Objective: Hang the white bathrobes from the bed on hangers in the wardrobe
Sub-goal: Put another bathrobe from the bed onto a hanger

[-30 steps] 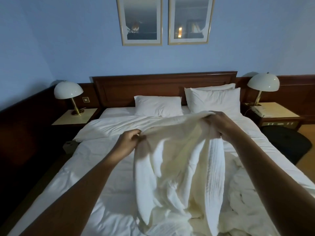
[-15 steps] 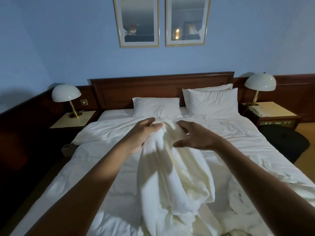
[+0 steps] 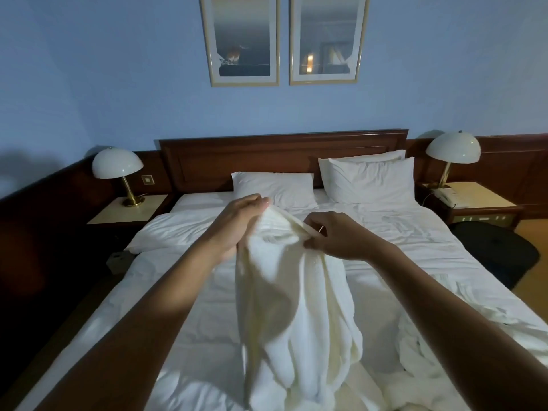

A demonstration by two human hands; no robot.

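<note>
- Left hand (image 3: 241, 222) grips the top edge of the bathrobe (image 3: 292, 307).
- Right hand (image 3: 336, 237) pinches that edge, just beside.
- Bathrobe hangs over the middle of the bed (image 3: 192, 292), its lower folds resting near the foot edge.

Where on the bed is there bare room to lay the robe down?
The bed is bare left of the robe, out to its left edge, and in the strip between robe and pillows. It is crowded at lower right, where crumpled fabric lies heaped.
</note>
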